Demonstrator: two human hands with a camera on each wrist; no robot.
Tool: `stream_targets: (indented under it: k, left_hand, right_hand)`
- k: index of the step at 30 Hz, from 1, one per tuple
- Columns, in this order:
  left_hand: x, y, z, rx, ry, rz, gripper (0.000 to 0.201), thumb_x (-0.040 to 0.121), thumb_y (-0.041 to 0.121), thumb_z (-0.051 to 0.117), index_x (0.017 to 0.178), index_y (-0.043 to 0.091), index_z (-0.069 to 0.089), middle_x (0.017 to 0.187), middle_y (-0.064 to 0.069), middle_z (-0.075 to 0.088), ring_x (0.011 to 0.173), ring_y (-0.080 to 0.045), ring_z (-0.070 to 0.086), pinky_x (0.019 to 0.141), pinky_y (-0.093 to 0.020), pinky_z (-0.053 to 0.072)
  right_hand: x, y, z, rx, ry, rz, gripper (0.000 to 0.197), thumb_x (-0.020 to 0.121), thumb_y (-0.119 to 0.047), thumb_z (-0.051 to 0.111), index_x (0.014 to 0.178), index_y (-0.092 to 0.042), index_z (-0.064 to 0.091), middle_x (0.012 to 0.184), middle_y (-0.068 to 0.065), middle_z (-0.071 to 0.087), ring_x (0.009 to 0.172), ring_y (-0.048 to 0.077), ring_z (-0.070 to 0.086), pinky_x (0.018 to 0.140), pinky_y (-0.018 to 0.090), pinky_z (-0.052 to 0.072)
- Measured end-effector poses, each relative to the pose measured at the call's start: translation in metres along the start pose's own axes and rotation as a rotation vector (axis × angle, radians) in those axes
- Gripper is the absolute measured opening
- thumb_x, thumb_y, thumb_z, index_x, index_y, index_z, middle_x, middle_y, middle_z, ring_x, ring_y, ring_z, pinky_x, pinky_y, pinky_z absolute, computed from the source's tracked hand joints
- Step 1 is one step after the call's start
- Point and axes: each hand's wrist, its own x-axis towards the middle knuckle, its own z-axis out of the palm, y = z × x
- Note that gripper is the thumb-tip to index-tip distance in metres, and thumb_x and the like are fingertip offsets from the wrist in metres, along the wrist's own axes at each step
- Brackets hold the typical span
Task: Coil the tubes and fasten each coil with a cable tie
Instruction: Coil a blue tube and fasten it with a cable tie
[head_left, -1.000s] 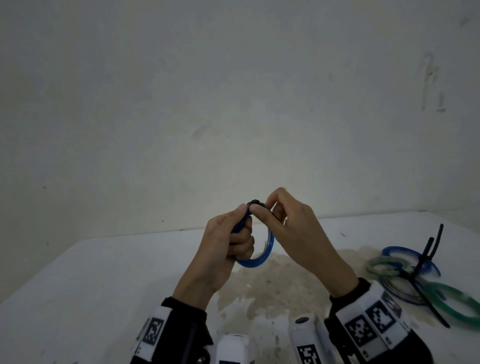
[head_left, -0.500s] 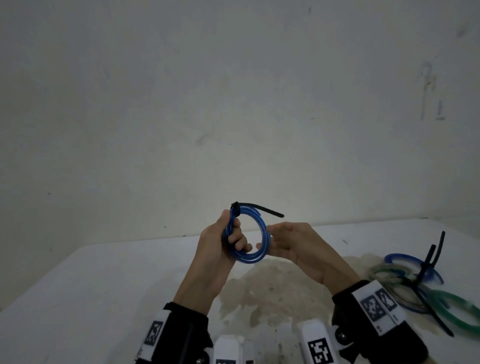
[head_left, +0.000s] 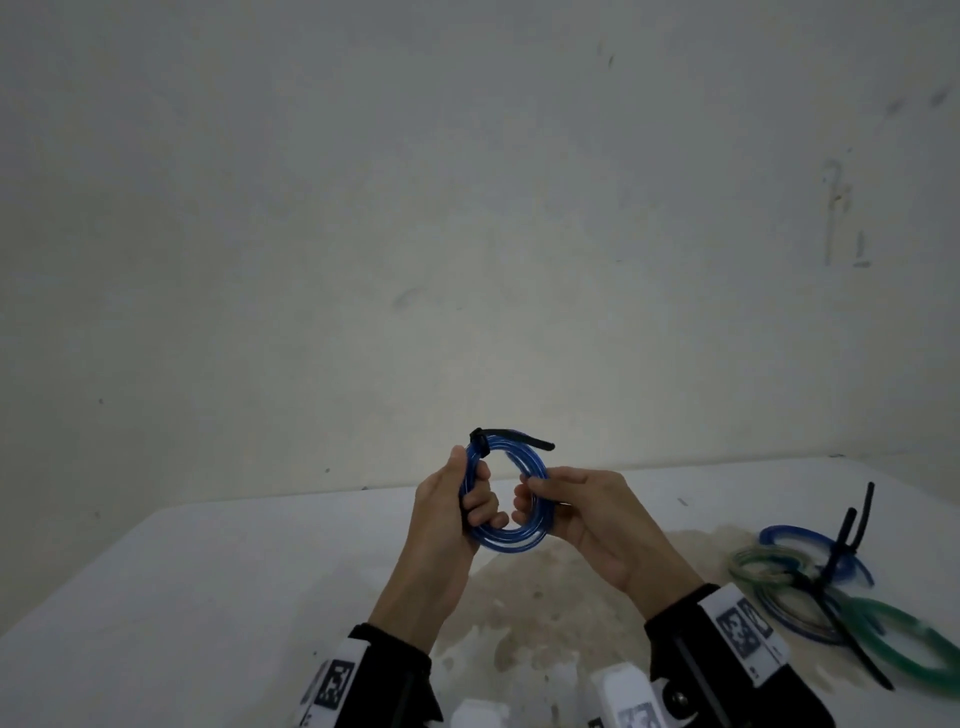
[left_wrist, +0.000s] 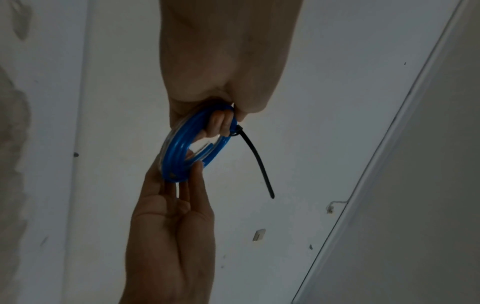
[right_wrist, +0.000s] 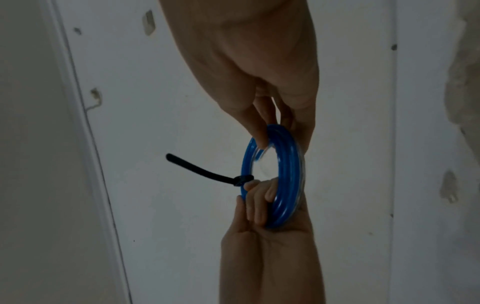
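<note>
Blue coil (head_left: 506, 499) upright between both hands, left fingers (head_left: 480, 506) curled through it, right fingers (head_left: 540, 480) pinching opposite side

Bare workroom, stained white table (head_left: 208, 597), scuffed plain wall (head_left: 467, 208)

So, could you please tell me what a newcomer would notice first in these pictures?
Probably the bright blue coiled plastic tube, held up in mid-air above the white table between the left hand and right hand. Next, the black cable tie cinched around its top, tail pointing right.
</note>
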Motion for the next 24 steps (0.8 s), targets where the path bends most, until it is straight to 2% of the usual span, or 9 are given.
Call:
stream_targets:
  k: [3, 6, 10, 12, 15, 17, 19, 21, 24]
  left_hand:
    - [-0.002, -0.002, 0.006, 0.011, 0.002, 0.023, 0.038, 0.098, 0.034, 0.036, 0.076, 0.007, 0.051, 0.049, 0.005, 0.029, 0.04, -0.007, 0.03, 0.045, -0.022, 0.04]
    - [-0.009, -0.001, 0.015, -0.02, -0.013, 0.027, 0.039, 0.099, 0.033, 0.035, 0.076, 0.007, 0.051, 0.049, 0.004, 0.029, 0.04, -0.008, 0.031, 0.046, -0.022, 0.041]
    - [-0.026, -0.002, 0.03, -0.051, -0.019, 0.016, 0.04, 0.1, 0.032, 0.032, 0.077, 0.004, 0.05, 0.048, 0.003, 0.034, 0.04, -0.009, 0.036, 0.049, -0.024, 0.045]
    - [-0.036, -0.004, 0.036, -0.053, -0.015, 0.015, 0.04, 0.1, 0.031, 0.031, 0.079, 0.003, 0.051, 0.048, 0.002, 0.041, 0.041, -0.01, 0.043, 0.05, -0.025, 0.049]
    - [-0.055, -0.007, 0.045, -0.054, -0.016, -0.01, 0.041, 0.101, 0.03, 0.03, 0.081, 0.002, 0.052, 0.049, 0.001, 0.045, 0.043, -0.011, 0.047, 0.052, -0.027, 0.051]
    - [-0.07, -0.01, 0.052, -0.047, -0.03, -0.034, 0.04, 0.101, 0.03, 0.029, 0.082, 0.003, 0.051, 0.049, 0.001, 0.045, 0.043, -0.011, 0.046, 0.056, -0.029, 0.05]
    - [-0.088, -0.016, 0.061, -0.037, -0.042, -0.058, 0.039, 0.101, 0.029, 0.03, 0.082, 0.002, 0.051, 0.05, 0.0, 0.047, 0.044, -0.012, 0.048, 0.059, -0.031, 0.049]
    - [-0.106, -0.022, 0.069, 0.055, -0.041, -0.084, 0.04, 0.1, 0.029, 0.033, 0.084, 0.001, 0.055, 0.056, -0.003, 0.056, 0.052, -0.014, 0.057, 0.063, -0.032, 0.049]
    - [-0.131, -0.031, 0.072, 0.32, -0.078, -0.134, 0.037, 0.099, 0.031, 0.037, 0.098, 0.003, 0.061, 0.09, -0.01, 0.064, 0.083, -0.02, 0.062, 0.073, -0.032, 0.048]
  right_hand:
    - [-0.006, -0.003, -0.002, 0.033, -0.003, -0.012, 0.014, 0.086, 0.004, 0.054, 0.094, 0.012, 0.063, 0.076, 0.018, 0.064, 0.065, 0.022, 0.065, 0.06, 0.026, 0.056]
    - [-0.015, -0.009, -0.006, 0.163, -0.004, -0.008, 0.014, 0.088, 0.002, 0.053, 0.091, 0.009, 0.064, 0.075, 0.015, 0.066, 0.065, 0.02, 0.066, 0.06, 0.026, 0.057]
    - [-0.033, -0.02, -0.011, 0.233, 0.019, -0.088, 0.015, 0.087, 0.004, 0.053, 0.097, 0.009, 0.063, 0.075, 0.014, 0.066, 0.064, 0.018, 0.064, 0.062, 0.023, 0.056]
    - [-0.047, -0.025, -0.014, 0.11, 0.025, -0.158, 0.013, 0.086, 0.003, 0.056, 0.094, 0.008, 0.065, 0.075, 0.016, 0.067, 0.067, 0.021, 0.066, 0.064, 0.024, 0.056]
    - [-0.073, -0.034, -0.021, -0.237, 0.044, -0.238, 0.01, 0.084, 0.003, 0.059, 0.088, 0.006, 0.068, 0.074, 0.018, 0.069, 0.069, 0.027, 0.068, 0.066, 0.027, 0.057]
    - [-0.088, -0.038, -0.029, -0.347, 0.068, -0.234, 0.011, 0.084, 0.006, 0.058, 0.087, 0.009, 0.068, 0.073, 0.02, 0.068, 0.065, 0.026, 0.068, 0.063, 0.028, 0.057]
    - [-0.101, -0.041, -0.038, -0.35, 0.082, -0.173, 0.01, 0.083, 0.009, 0.058, 0.087, 0.013, 0.066, 0.071, 0.02, 0.067, 0.06, 0.025, 0.067, 0.059, 0.029, 0.058]
    - [-0.115, -0.042, -0.049, -0.339, 0.102, -0.107, 0.009, 0.081, 0.012, 0.058, 0.086, 0.017, 0.064, 0.067, 0.02, 0.066, 0.058, 0.026, 0.066, 0.056, 0.03, 0.057]
    - [-0.128, -0.044, -0.073, -0.434, 0.158, -0.038, 0.011, 0.08, 0.011, 0.06, 0.088, 0.018, 0.063, 0.07, 0.024, 0.066, 0.061, 0.032, 0.065, 0.063, 0.037, 0.059]
